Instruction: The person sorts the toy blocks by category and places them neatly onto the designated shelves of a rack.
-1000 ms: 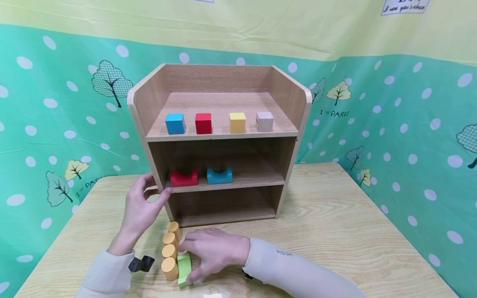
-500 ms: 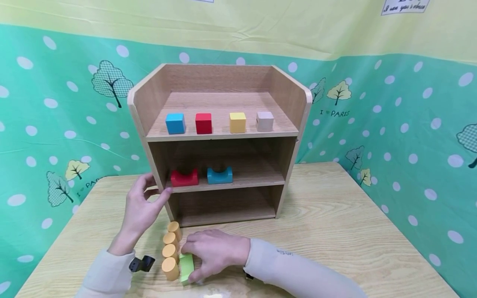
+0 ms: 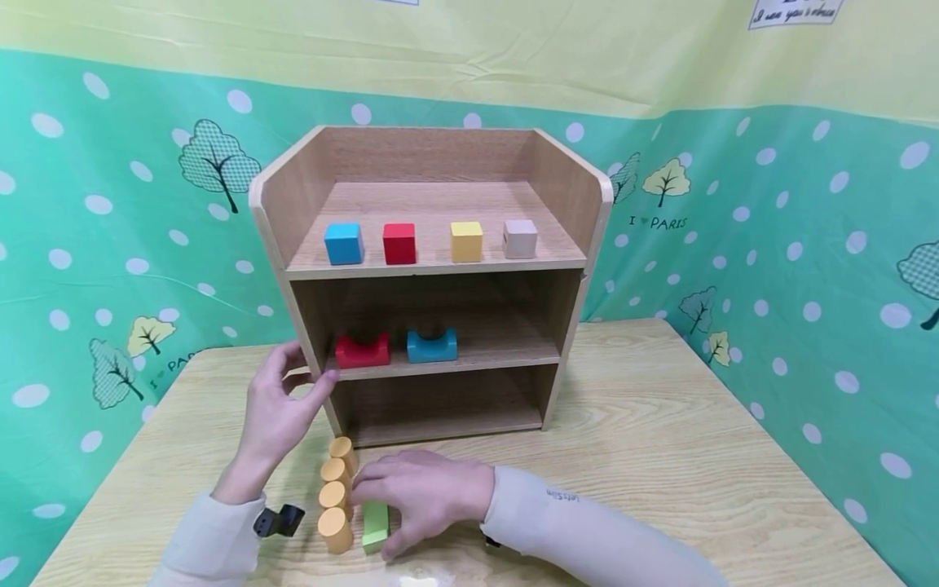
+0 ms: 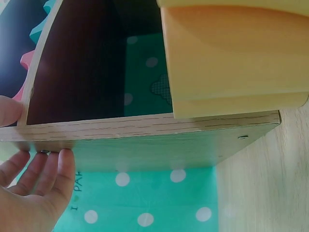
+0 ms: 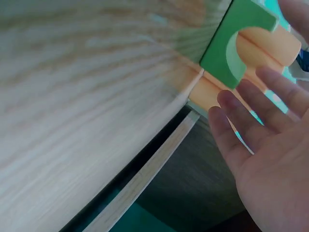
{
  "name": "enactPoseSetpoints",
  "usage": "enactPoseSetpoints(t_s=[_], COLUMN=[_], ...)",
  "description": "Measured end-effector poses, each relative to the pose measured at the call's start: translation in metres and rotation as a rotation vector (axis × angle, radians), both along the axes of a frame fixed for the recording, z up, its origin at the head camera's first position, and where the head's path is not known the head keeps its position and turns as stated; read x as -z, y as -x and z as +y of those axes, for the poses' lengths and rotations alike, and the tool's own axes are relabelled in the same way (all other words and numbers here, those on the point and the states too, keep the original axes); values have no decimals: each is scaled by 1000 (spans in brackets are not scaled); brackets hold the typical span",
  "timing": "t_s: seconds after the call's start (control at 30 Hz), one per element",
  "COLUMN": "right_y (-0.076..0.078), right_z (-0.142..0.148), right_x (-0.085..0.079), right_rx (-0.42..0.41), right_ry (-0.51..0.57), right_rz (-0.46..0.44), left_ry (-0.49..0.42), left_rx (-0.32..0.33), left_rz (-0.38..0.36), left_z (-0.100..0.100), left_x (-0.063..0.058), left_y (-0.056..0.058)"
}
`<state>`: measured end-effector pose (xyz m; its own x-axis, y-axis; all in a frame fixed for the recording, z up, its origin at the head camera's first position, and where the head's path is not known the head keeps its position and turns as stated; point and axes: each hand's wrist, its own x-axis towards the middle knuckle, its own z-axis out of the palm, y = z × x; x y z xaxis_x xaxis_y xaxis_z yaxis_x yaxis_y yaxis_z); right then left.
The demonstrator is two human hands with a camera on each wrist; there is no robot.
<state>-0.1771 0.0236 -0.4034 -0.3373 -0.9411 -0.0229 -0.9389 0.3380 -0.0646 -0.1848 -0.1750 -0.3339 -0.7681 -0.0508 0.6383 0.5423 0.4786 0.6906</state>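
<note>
My left hand (image 3: 277, 408) grips the left side panel of the wooden shelf (image 3: 440, 371), thumb on the front edge and fingers behind the panel, as the left wrist view also shows. Low over the table, my right hand (image 3: 425, 493) spans a light green block (image 3: 376, 528). Seen from the right wrist, this green block (image 5: 227, 48) has a round notch; straight, spread fingers (image 5: 248, 111) lie near one end, and the thumb lies by the other. Several yellow-orange cylinders (image 3: 335, 531) stand in a row just left of the block.
Blue (image 3: 344, 244), red (image 3: 399, 244), yellow (image 3: 466, 242) and pale grey (image 3: 520, 240) cubes line the top shelf. A red notched block (image 3: 363, 351) and a blue notched block (image 3: 432, 346) sit on the middle shelf. A patterned curtain (image 3: 792, 244) hangs behind the wooden table (image 3: 660, 456).
The green block has shifted right, away from the cylinders, and its notch no longer shows from above. My right fingers and thumb have spread a little. The left hand stays put.
</note>
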Motion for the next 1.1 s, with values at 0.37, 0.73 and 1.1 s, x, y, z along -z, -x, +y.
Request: enactPoseSetpoints(t_s=[0.37,0.73,1.1], right_y=[-2,0,2], right_z=[1,1,0], right_x=[1,3,5], right_rx=[-2,-25,-61], right_ry=[12,-2,-14], right_rz=[118,124,154], left_ry=[4,5,15], left_rx=[-6,-6,-12], left_rz=[-6,1,1], left_z=[1,0,0], left_x=[-1,0,0], left_y=[0,-1,0])
